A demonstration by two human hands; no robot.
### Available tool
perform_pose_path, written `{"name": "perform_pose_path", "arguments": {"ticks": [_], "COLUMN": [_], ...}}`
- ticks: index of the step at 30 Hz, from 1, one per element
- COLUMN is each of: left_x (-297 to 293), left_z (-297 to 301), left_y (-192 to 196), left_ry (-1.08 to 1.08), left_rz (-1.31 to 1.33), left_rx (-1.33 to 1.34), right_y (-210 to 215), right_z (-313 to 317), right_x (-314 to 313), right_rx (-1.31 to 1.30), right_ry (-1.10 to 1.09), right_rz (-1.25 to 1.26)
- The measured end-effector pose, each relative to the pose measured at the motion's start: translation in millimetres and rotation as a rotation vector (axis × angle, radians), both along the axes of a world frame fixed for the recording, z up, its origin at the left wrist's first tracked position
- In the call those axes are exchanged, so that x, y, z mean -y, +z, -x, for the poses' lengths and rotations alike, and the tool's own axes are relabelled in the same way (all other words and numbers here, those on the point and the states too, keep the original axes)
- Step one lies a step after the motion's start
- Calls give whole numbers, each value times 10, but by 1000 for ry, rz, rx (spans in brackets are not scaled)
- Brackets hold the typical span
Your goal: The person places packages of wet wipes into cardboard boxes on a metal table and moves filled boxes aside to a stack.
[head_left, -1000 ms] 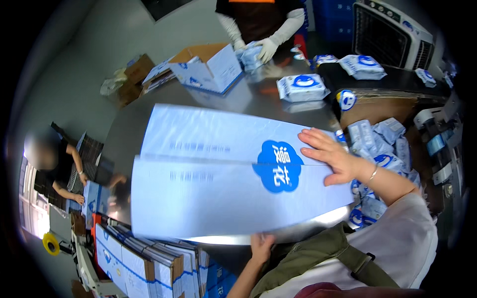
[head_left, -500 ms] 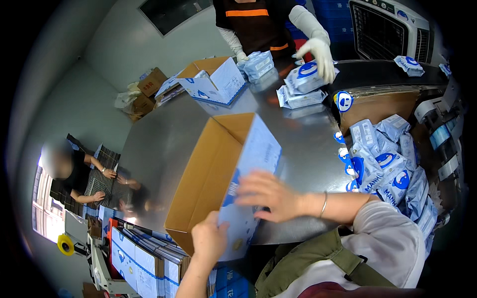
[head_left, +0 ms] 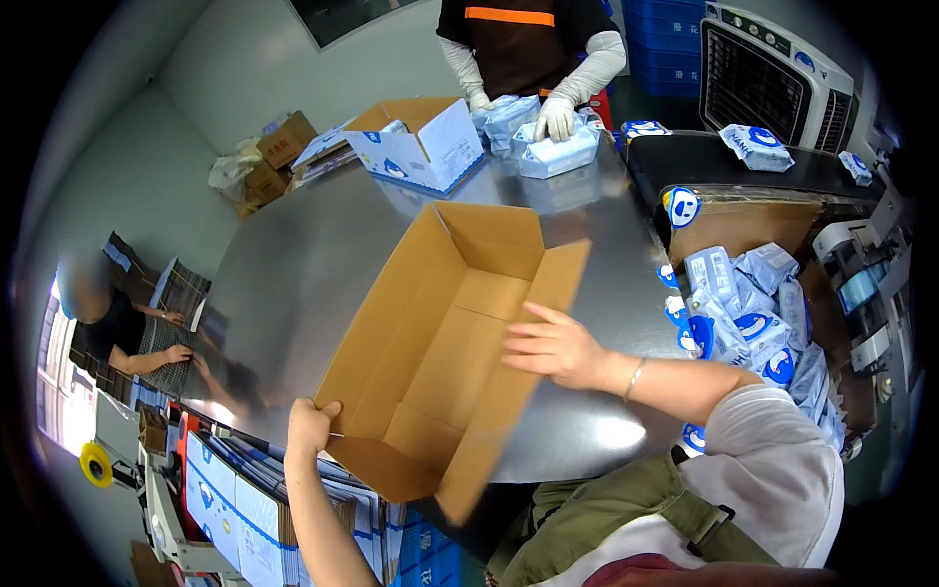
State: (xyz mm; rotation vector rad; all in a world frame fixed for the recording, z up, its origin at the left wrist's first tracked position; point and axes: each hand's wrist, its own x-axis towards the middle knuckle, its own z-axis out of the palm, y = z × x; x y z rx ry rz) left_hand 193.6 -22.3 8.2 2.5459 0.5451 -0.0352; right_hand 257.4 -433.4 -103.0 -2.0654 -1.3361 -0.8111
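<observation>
An open, empty cardboard carton (head_left: 391,338), brown inside, lies before me on the metal table with its long side slanting away. My left hand (head_left: 313,428) is closed on its near left corner, with the thumb over the edge. My right hand (head_left: 559,347) has its fingers spread and touches the long right wall or flap (head_left: 523,391), which leans outward and is slightly blurred. No other thing is in either hand.
A co-worker's gloved hand (head_left: 556,119) rests on blue-and-white packs (head_left: 559,155) across the table, beside another carton (head_left: 445,157). A conveyor (head_left: 665,161) and a bin of packs (head_left: 748,313) are at right. Flattened cartons (head_left: 259,509) stand at lower left; another person works far left.
The carton has turned so its inside faces me, and its right side tilts outward. My left hand has moved left to its corner. The co-worker's raised hand has come down onto a pack.
</observation>
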Motion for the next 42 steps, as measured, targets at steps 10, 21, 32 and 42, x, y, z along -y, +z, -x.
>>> {"name": "perform_pose_path", "arguments": {"ticks": [10,21,32,42], "left_x": [144,62,59,39], "left_z": [-18,-69,-64,-61], "left_y": [114,39,25,-2], "left_ry": [4,189,254,313], "left_rz": [-357,-290,-306,-377], "left_rx": [-156,-32,23,-73], "right_y": [518,-125,361,-124], "right_z": [-214,-849,-2497,-1300], "right_x": [-156,-775,933,1126], "right_rx": [-614,-259,-230,-248], "right_ry": [18,105,-828,-762], "right_rz": [387,49,317,237]}}
